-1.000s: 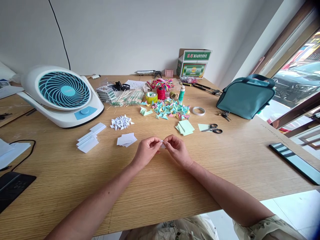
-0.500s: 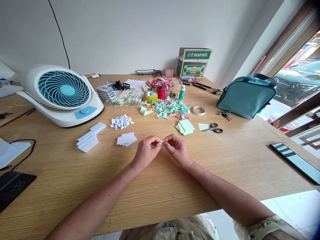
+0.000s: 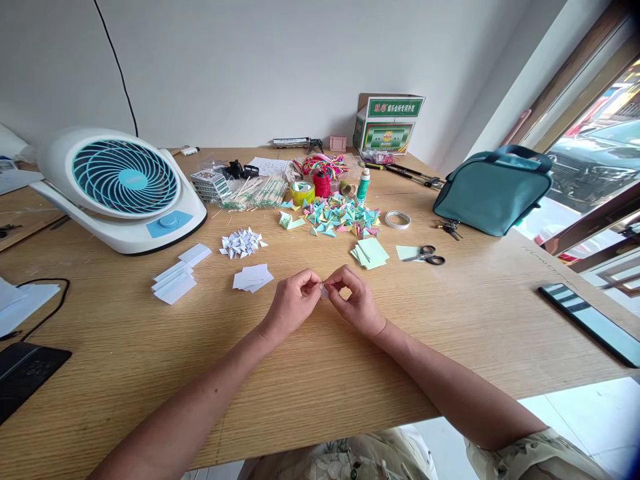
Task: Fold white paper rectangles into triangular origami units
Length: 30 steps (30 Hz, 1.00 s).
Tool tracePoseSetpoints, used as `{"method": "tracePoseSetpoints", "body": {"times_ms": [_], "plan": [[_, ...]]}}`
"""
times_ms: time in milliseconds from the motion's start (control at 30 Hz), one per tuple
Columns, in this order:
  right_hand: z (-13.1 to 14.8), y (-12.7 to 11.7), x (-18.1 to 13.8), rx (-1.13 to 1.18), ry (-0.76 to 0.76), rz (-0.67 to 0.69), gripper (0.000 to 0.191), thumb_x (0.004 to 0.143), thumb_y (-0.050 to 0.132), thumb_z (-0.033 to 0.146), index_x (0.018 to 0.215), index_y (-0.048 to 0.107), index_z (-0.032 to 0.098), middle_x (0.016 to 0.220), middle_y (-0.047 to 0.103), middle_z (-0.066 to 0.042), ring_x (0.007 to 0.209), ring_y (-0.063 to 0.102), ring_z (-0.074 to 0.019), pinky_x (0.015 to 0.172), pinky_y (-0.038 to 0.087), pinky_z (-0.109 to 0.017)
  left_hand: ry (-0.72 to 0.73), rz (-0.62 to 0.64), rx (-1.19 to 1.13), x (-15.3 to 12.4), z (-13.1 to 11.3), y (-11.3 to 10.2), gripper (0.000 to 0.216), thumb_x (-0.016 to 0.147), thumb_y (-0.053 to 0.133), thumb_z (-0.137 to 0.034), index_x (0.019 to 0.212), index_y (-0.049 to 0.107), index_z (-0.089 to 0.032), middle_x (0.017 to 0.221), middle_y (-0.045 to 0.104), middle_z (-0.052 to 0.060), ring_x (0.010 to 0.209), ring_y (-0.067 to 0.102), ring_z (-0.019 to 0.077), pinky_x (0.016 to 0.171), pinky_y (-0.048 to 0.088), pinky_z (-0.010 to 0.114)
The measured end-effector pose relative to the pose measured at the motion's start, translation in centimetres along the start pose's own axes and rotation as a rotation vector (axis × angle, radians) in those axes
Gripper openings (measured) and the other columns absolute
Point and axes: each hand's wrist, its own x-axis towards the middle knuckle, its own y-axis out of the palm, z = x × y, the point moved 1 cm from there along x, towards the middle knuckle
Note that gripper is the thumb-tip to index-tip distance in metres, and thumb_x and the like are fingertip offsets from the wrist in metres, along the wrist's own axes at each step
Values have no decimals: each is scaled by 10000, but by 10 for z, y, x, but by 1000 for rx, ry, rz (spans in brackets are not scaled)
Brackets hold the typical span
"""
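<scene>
A small piece of white paper (image 3: 325, 292) is pinched between the fingertips of both hands, above the near middle of the table. My left hand (image 3: 296, 297) grips its left side, and my right hand (image 3: 356, 299) holds the right side. Most of the paper is hidden behind the fingers, so its folds do not show. Just left of my left hand lies a small stack of white paper slips (image 3: 253, 277). Behind that is a pile of folded white paper triangles (image 3: 243, 243). Pale green paper slips (image 3: 370, 253) lie beyond my right hand.
Folded coloured paper pieces (image 3: 340, 217) spread across the middle, with a tape roll (image 3: 398, 220) and scissors (image 3: 427, 255) to their right. A white fan (image 3: 125, 180) stands at left, near longer white strips (image 3: 175, 275). On the right are a teal bag (image 3: 493, 190) and a phone (image 3: 590, 323).
My right fingers have shifted slightly upward at the paper, which now shows less at the top. Both hands keep their pinch in nearly the same place.
</scene>
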Motion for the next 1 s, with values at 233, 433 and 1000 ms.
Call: {"method": "tracePoseSetpoints", "body": {"times_ms": [233,433,1000], "plan": [[-5,0,5,493,423,109,309,819,629,486,761,574,188,727,577,-17,692,538,-140,705,468,-299,133,7,150,-1,-9,-3,142,845,470,-157,741,561,-189,659,550,-17,599,482,111,591,372,224],[-6,2,5,715,587,153,339,699,760,472,736,572,194,716,601,9,665,546,-115,701,474,-276,234,-7,299,-1,-13,-3,164,839,455,-103,759,562,-199,723,575,14,670,521,142,625,365,250],[-12,2,7,759,588,190,306,680,790,428,737,613,185,689,617,14,627,550,-101,660,465,-255,91,20,169,1,-8,-6,157,857,501,-183,758,624,-185,686,639,-2,593,533,114,592,398,220]]}}
